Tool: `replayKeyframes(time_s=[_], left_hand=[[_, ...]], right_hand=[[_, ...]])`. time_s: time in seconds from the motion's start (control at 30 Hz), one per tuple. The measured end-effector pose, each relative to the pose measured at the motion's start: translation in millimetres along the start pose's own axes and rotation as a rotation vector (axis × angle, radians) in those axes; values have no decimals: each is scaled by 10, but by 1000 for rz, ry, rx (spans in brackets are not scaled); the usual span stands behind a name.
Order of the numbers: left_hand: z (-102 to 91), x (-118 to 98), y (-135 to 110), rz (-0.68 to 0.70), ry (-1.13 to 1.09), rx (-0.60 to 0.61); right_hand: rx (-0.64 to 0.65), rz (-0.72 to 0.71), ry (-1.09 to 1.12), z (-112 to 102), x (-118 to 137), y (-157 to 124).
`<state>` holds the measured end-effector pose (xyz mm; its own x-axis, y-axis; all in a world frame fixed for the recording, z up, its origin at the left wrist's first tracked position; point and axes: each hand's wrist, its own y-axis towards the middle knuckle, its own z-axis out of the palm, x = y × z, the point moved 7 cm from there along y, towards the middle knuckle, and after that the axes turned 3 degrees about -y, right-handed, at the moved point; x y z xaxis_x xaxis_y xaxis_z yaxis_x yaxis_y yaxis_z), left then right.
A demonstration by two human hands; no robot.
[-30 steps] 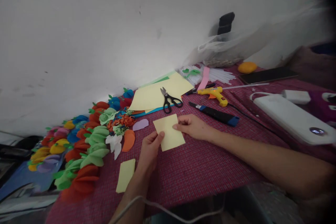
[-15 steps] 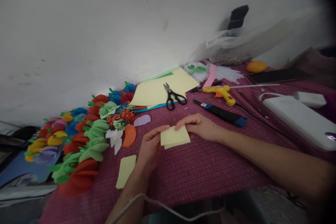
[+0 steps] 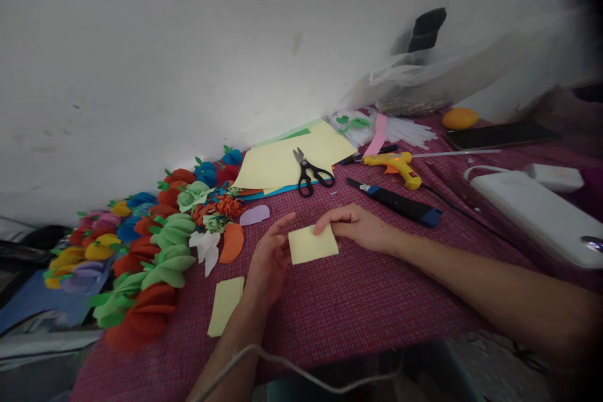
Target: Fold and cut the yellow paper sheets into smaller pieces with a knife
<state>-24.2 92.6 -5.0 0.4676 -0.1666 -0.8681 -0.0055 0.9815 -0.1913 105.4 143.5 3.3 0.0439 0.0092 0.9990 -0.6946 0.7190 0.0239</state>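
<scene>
Pale yellow paper pieces, stacked with their edges nearly even, are pinched between the thumb and fingers of my right hand. My left hand is beside the stack's left edge, its thumb lifted and apart from the paper; I cannot tell whether its other fingers touch the edge. Another small pile of yellow paper pieces lies on the cloth by my left forearm. Black-handled scissors rest on large yellow sheets behind my hands.
A yellow glue gun and a utility knife lie beyond my right hand. Colourful felt-like flowers line the left side, with orange cutouts nearer. A white power bank is at the right. A cord crosses the front.
My left thumb has lifted off the paper. The pieces, staggered before, now line up as one rectangle in my right hand.
</scene>
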Motion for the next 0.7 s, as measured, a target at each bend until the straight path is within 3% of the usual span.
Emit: replayKeyframes(time_s=[0.2, 0.4, 0.6, 0.7], left_hand=[[-11, 148, 20, -94, 134, -69], [-76, 120, 50, -6, 175, -60], [-89, 52, 63, 72, 262, -100], [-85, 48, 65, 78, 272, -106]], right_hand=[[23, 17, -41, 18, -31, -2], [-27, 6, 26, -25, -22, -5], [133, 85, 71, 135, -159, 12], [131, 74, 81, 138, -168, 12]])
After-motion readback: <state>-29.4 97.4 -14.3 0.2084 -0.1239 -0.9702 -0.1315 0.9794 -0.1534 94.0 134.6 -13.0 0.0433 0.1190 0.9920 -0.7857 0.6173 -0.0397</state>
